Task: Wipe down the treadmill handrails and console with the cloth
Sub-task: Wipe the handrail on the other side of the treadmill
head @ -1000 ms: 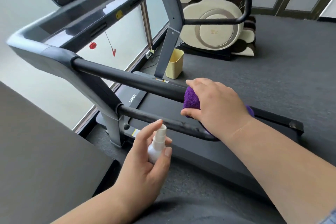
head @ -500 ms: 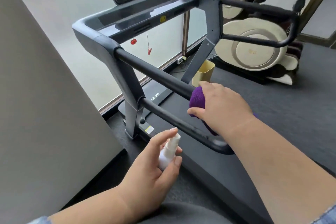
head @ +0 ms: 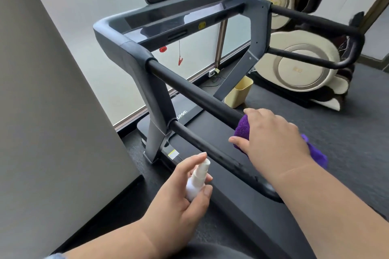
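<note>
Left hand (head: 181,191) grips a small white plastic spray bottle (head: 196,180), index finger on top of nozzle. Right hand (head: 271,139) w/ fingers curled over a purple terry cloth (head: 243,129), pressing it round the black padded upper handrail (head: 193,90) of the dark grey treadmill. Lower black rail (head: 210,149) runs btwn the hands. Beyond: glossy grey console (head: 174,17), pale yellow bin (head: 239,92) on floor.

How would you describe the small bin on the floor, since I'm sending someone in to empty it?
Find the treadmill by the frosted window. On the floor past its far upright, between it and the cream massage chair, stands the bin. It is the only pale yellow thing down there, small, open-topped and squarish.
</note>
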